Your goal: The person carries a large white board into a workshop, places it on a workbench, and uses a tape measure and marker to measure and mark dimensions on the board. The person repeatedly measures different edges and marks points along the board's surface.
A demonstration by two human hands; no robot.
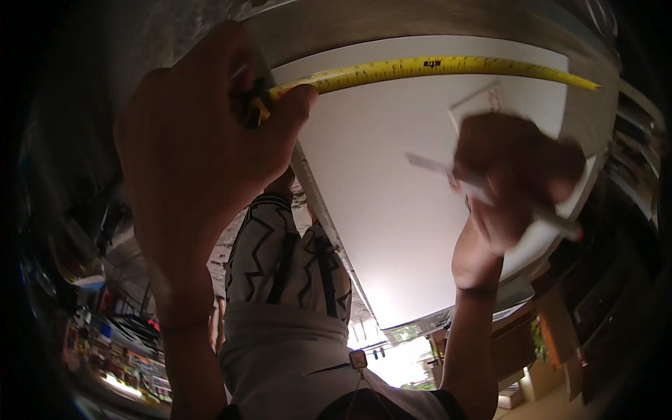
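Two hands over one white board (392, 210), head view. Left hand (203, 147): closed around a tape measure case (250, 105), thumb pressed on the blade's root. Yellow tape blade (434, 68): drawn out to the right along the board's far edge, its tip past the board's corner. Right hand (514, 178): blurred, closed on a pale pencil (490, 192) held against the board near its right side, beneath the blade. Person's patterned clothing (287, 266): below the board
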